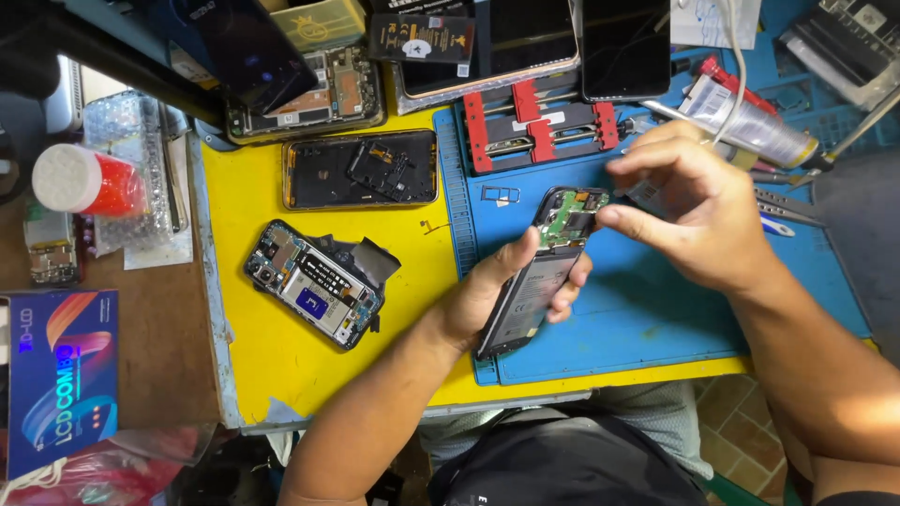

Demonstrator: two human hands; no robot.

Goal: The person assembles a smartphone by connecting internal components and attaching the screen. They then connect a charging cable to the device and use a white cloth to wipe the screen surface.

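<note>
Here, left hand (502,286) closed round opened phone (544,272); right hand (689,211) fingertips pinched at its circuit board (572,214).

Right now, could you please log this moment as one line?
left hand: holds opened phone | right hand: fingertips at its circuit board | under: blue repair mat

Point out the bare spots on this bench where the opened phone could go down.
Bare blue mat lies under and right of the opened phone in the left hand. Bare yellow board runs below the second open phone. The far edge is crowded with the red-clamped fixture, screens and tools.
</note>
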